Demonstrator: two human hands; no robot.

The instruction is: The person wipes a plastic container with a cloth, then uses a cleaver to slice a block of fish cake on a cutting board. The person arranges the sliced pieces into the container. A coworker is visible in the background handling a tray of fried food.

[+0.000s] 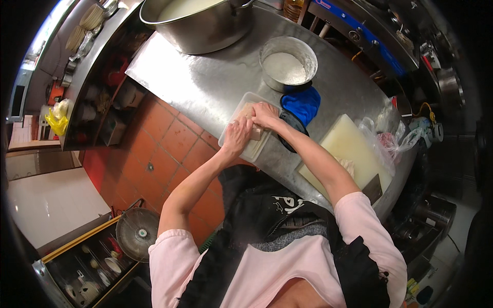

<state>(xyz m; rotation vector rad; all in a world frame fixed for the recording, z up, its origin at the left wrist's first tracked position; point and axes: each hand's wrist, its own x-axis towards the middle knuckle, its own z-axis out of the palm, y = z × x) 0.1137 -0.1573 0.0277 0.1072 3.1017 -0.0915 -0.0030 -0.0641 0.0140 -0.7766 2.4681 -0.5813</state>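
Note:
Both my hands reach into a rectangular translucent plastic container (252,156) near the front edge of a steel table. My left hand (237,134), with a ring on one finger, lies over the container's left part. My right hand (265,114) comes in from the right, and its fingertips meet the left hand's. Under and between the fingers is pale, pinkish-beige food (245,111), with a flat piece (255,134) beside the left fingers. The hands cover much of it, so whether they grip a piece cannot be told.
A metal bowl of white powder (285,68) stands beyond the container, with a blue and black cloth (302,106) close by. To the right lie a cutting board (331,142), a cleaver blade (372,188) and plastic bags (389,142). A large steel pot (200,32) stands at the back left.

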